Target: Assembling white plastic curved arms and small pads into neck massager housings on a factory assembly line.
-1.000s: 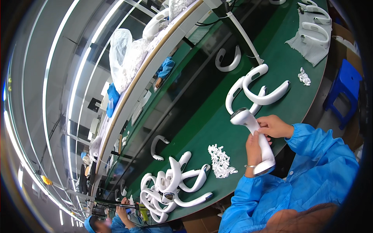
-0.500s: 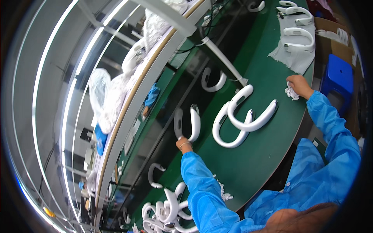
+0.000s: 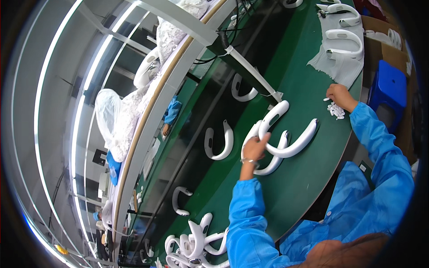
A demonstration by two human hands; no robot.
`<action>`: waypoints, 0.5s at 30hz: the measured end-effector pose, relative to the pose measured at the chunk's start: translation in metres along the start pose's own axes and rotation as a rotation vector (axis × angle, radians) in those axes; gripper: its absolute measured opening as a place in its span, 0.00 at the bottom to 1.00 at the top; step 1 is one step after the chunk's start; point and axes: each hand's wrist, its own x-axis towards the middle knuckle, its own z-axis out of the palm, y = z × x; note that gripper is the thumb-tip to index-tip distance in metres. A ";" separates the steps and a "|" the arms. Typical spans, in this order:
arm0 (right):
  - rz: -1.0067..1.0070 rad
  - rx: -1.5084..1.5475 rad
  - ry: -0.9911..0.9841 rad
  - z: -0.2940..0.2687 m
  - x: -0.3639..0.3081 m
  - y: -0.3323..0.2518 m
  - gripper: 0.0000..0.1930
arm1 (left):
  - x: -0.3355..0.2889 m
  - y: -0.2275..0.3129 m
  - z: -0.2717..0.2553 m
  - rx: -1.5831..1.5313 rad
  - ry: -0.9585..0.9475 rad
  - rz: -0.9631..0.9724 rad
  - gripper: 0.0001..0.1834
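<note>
My left hand is closed around the curved side of a white C-shaped neck device, where it overlaps a second neck device on the green table. Another neck device lies by itself to the left of that hand. At the right table edge, my right hand is pinched, with a small white piece at its fingertips. Below it lies a little heap of similar white pieces.
Several neck devices are piled at lower left. More rest on a grey cloth at upper right, near a cardboard box and a blue stool. A white post slants down to the table.
My left hand has let go of the neck device on the left and moved right to the overlapping pair. My right hand has lifted slightly off the heap, uncovering more white pieces.
</note>
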 end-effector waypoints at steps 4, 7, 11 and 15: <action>-0.106 -0.048 0.055 -0.003 -0.001 -0.030 0.05 | 0.016 -0.025 0.025 -0.192 0.061 -0.012 0.23; -0.179 -0.089 0.027 0.010 0.000 -0.017 0.04 | 0.000 -0.030 0.031 -0.374 0.091 0.091 0.17; -0.209 -0.253 0.037 0.013 0.003 -0.021 0.02 | -0.048 -0.026 0.044 -0.961 0.039 0.292 0.14; -0.244 -0.337 0.051 0.016 0.006 -0.016 0.03 | -0.113 -0.003 0.062 -1.133 0.128 0.229 0.14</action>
